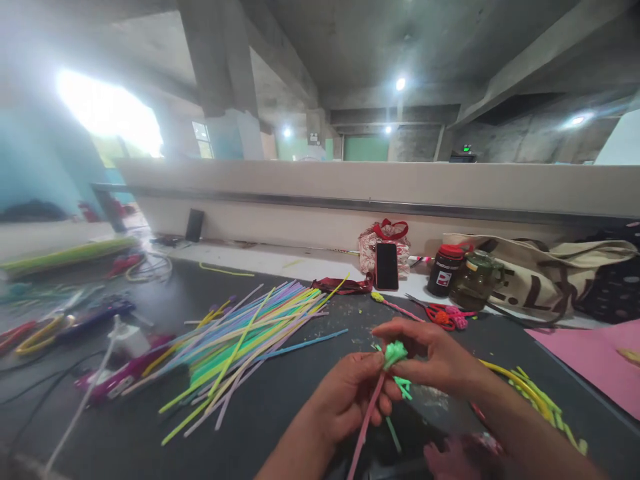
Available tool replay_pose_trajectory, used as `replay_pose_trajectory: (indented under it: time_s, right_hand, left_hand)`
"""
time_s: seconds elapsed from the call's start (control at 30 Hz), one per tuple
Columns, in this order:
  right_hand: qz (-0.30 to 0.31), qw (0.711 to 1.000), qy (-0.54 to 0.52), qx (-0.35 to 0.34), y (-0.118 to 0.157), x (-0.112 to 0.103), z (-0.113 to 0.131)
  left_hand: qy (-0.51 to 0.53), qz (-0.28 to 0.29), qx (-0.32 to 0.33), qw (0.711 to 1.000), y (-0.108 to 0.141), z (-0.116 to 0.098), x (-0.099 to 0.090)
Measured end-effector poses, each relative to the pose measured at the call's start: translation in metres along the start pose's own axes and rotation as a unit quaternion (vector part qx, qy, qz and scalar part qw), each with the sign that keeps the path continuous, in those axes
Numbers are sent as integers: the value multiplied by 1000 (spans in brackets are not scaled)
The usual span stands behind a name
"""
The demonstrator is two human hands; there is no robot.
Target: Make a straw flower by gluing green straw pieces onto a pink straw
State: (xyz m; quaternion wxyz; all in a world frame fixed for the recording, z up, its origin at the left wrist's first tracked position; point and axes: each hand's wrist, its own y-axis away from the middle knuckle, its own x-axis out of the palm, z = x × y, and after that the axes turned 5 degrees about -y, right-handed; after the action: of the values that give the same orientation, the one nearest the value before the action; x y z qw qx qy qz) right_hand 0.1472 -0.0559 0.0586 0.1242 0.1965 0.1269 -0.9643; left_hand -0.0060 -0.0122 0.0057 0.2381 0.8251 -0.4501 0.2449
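Note:
A small bunched piece of mint-green pipe cleaner (pixel 395 353) sits at the top of a pink stem (pixel 367 420) that slants down toward the bottom edge. My left hand (pixel 355 387) is closed round the stem just below the green bunch, thumb pressed on it. From the right, my right hand (pixel 433 353) has its thumb and fingers at the green bunch, pinching it. More green ends (pixel 403 387) stick out under my fingers. Part of the join between green and pink is hidden.
Coloured pipe cleaners (pixel 250 340) lie spread on the dark table at left-centre. Behind stand a phone (pixel 387 267), a black bottle (pixel 444 271), a glass jar (pixel 470 283) and a canvas bag (pixel 535 280). A power strip (pixel 120 373) lies left, pink paper (pixel 595 360) right.

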Motion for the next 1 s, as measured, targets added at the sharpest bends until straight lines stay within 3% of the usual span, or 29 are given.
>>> replay_pose_trajectory:
  time_s: [0.3,0.5,0.8,1.0]
  right_hand:
    - [1,999,-33,25,1,2,4]
    - [-12,998,-41,50,1,5,10]
    - [-12,998,-19,53,0,5,10]
    - [12,996,-57,62,-1,3,10]
  left_hand:
    - [-12,35,7,999,1,-3,-3]
    - [-29,27,26,999,3,-4,-1]
    - [-54,1,45,998,0,-2,2]
    - [-80,-62,80,992,-1,-2,5]
